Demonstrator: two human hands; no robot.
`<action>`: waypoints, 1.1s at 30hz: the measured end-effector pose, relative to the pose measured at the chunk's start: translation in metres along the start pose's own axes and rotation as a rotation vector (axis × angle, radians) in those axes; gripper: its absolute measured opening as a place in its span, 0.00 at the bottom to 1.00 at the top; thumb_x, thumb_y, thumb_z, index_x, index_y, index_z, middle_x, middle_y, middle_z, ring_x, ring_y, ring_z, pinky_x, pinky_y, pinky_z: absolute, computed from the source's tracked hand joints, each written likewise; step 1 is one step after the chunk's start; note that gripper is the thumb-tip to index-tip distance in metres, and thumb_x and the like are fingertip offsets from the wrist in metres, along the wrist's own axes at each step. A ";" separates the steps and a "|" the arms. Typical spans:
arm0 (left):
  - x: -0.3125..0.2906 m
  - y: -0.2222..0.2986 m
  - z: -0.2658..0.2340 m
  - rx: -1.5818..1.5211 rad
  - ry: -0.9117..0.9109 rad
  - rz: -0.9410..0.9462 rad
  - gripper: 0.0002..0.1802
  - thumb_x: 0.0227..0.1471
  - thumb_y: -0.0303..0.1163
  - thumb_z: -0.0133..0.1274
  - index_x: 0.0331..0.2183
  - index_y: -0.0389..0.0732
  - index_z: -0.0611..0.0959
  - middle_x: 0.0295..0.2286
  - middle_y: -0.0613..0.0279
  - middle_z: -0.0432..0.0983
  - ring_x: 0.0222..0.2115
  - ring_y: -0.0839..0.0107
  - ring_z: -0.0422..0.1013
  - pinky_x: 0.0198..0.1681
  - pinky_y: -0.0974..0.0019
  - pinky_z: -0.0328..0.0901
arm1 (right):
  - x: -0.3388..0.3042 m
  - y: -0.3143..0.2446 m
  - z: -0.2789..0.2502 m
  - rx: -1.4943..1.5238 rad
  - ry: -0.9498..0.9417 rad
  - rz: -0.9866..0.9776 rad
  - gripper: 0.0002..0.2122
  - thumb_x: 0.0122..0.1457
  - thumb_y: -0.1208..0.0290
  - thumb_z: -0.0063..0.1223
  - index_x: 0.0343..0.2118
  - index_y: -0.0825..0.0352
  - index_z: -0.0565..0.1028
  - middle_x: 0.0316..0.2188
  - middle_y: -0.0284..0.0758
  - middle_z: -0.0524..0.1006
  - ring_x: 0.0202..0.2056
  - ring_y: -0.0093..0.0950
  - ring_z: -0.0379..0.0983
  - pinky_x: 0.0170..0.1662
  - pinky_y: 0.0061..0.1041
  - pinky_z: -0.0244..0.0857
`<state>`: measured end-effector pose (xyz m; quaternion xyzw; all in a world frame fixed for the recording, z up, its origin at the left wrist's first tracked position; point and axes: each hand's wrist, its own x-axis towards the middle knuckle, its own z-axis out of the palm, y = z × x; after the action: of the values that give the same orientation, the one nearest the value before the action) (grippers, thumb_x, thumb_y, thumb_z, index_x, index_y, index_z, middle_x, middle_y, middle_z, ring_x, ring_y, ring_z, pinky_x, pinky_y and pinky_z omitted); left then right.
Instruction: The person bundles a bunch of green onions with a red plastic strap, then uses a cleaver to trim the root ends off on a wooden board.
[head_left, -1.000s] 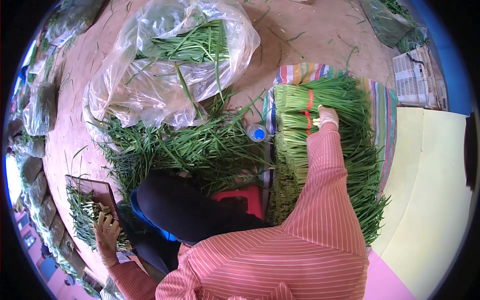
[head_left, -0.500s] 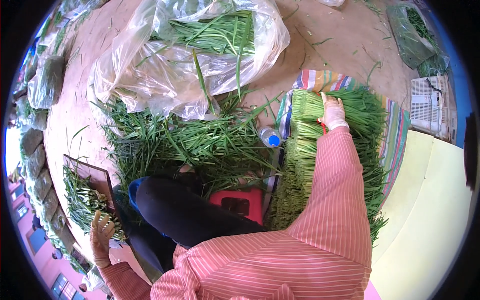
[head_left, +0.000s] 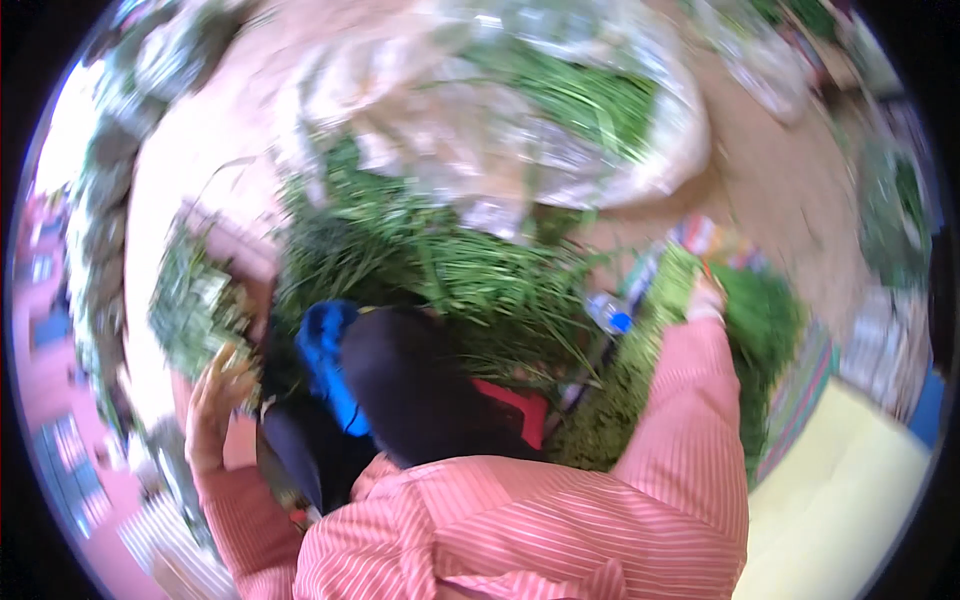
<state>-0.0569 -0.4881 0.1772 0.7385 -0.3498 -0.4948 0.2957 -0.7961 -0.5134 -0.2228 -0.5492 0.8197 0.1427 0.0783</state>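
My left hand [head_left: 218, 400] is raised at the left with its fingers apart, right by a heap of cut greens [head_left: 200, 300] that leans against a brown board [head_left: 235, 250]. Nothing shows in its palm. On the right, my right arm stretches out to a long stack of bundled green stalks [head_left: 625, 400], pale ends to the left and dark leaves to the right. My right hand [head_left: 708, 298] is at the far part of that stack, touching it or just over it. Motion smears its fingers, so their grip does not show.
Loose long-leaved greens [head_left: 450, 260] spread before my knees. Behind them lies a clear plastic bag [head_left: 680, 150] of more greens. A water bottle with a blue cap [head_left: 607, 313] stands by the stack. A red stool [head_left: 520, 405] and a striped sheet [head_left: 800, 410] are near it.
The whole view has swung, shifting the scene rightward and blurring it. My right hand stays at the stack's far part, its fingers less distinct. My left hand remains beside the greens at the left.
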 end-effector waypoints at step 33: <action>-0.125 -0.227 -0.207 -0.724 0.968 0.306 0.16 0.58 0.40 0.48 0.41 0.38 0.79 0.31 0.67 0.75 0.30 0.77 0.70 0.37 0.72 0.65 | -0.461 -0.697 -0.307 0.409 -0.208 -1.506 0.17 0.44 0.67 0.56 0.38 0.69 0.75 0.30 0.45 0.77 0.34 0.40 0.76 0.41 0.36 0.68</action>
<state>0.1547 -0.2367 0.1346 0.6733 -0.0882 -0.1432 0.7200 0.0334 -0.4548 0.0966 -0.9153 0.2254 -0.0519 0.3298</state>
